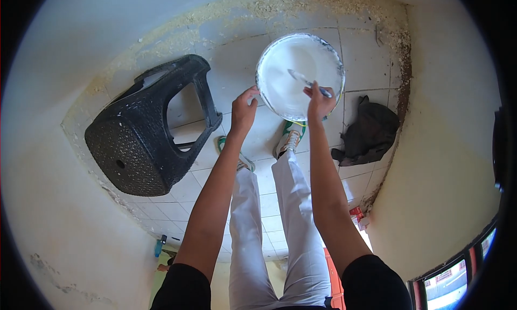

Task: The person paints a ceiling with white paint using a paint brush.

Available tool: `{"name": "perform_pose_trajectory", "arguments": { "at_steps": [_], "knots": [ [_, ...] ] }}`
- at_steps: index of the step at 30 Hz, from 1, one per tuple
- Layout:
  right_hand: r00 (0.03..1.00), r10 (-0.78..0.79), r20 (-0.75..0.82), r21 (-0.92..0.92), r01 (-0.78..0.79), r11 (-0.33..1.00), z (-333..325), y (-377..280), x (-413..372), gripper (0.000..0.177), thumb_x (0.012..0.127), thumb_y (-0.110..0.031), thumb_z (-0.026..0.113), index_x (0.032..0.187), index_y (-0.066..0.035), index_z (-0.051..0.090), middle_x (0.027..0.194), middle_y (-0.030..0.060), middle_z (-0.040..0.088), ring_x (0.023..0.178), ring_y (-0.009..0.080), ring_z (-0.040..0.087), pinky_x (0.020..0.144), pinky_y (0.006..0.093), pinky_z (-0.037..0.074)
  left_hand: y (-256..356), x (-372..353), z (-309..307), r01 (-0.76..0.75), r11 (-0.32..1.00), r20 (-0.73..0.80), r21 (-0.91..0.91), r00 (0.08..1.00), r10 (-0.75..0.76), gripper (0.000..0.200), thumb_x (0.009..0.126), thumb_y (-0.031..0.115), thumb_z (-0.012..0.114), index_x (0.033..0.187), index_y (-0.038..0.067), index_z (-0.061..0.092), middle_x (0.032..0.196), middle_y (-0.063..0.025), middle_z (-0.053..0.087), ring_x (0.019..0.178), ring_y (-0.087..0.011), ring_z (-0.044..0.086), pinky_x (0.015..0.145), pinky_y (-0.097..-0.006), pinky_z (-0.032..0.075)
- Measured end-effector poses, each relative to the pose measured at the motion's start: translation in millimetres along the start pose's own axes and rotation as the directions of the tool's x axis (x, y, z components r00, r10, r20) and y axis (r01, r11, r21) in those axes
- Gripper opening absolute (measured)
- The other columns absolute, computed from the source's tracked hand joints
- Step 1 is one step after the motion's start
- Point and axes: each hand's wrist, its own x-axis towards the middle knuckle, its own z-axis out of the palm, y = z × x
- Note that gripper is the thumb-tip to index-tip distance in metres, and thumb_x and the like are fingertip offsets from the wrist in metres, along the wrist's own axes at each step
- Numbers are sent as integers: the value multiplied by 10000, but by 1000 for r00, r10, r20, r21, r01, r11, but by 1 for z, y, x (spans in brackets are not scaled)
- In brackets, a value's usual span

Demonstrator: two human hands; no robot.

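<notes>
A large round bucket [263,102] with a paint-smeared rim stands on the floor, with white paint [288,97] inside. At its left edge my left hand [245,109] is closed, fingers curled and fingertips right at the rim. My right hand [320,102] is closed around the blue-grey handle of a slim hand tool [298,75]. The flat, whitish end of this tool points left over the paint. My fingers cover part of its handle, and I cannot tell whether it is a brush or a scraper.
A black plastic stool [134,143] lies on its side at the left. Dark crumpled cloth [371,131] lies right of the bucket, near the wall. Pale flakes [301,3] litter the tiled floor [226,57] along the far wall. My shoes [291,140] are close to the bucket.
</notes>
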Motion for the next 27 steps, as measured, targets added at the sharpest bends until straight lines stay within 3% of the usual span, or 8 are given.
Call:
{"name": "perform_pose_trajectory", "arguments": {
  "at_steps": [3,7,10,12,17,19,22,27],
  "knots": [
    [1000,5,-7,20,-5,1000,-5,-9,-2,207,878,3,689,775,58,518,726,188,650,625,274,715,597,364,638,0,-2,-3,-56,998,15,-23,998,57,218,876,-11,581,1080,12,655,1230,-143,685,1061,-328,665,935,-384,512],
    [1000,-19,25,-51,20,999,-21,-12,3,212,884,11,687,771,56,514,740,190,651,631,270,716,596,363,640,6,-1,-7,28,1000,-48,7,998,-28,186,891,-12,576,1051,13,667,1048,-142,727,986,-300,683,887,-368,521],
    [999,-15,32,-32,16,999,-19,-12,5,208,877,12,695,779,66,520,718,184,652,631,252,716,604,352,640,11,3,-8,-21,999,-71,-27,997,19,180,903,-11,569,1052,12,667,999,-139,727,959,-287,685,881,-370,523],
    [997,11,72,-189,3,982,-26,-7,8,202,873,12,699,787,69,526,713,180,657,628,242,716,605,348,640,13,2,-9,-15,1000,-55,-19,998,14,173,908,-12,565,1046,10,667,992,-139,725,961,-283,687,886,-366,522],
    [996,-36,81,-145,48,988,-27,-8,12,160,870,6,699,835,88,565,756,188,683,687,232,724,662,333,627,20,6,-12,-50,998,-58,-50,997,47,158,919,-17,552,1025,8,667,987,-143,724,966,-274,690,897,-354,521],
    [979,-144,146,-141,165,976,-29,-16,9,146,868,4,700,878,102,592,773,182,696,722,220,723,697,327,617,21,5,-10,-80,996,-48,-50,996,78,153,918,-24,550,1011,4,668,987,-142,725,963,-270,695,896,-348,523],
    [979,-107,175,-234,147,961,-32,-21,6,146,861,2,707,897,103,608,778,173,704,734,209,719,720,329,612,22,4,-10,-38,993,-48,-116,998,33,144,918,-27,554,1010,-2,663,986,-139,727,954,-262,701,891,-347,525],
    [973,-150,173,-220,187,957,-20,-43,1,143,857,-13,724,886,86,626,770,149,711,742,184,714,727,294,574,21,0,-7,-69,993,-72,-95,995,63,122,921,-30,565,1001,-10,655,973,-130,728,941,-242,703,868,-334,526]
  ]
}}
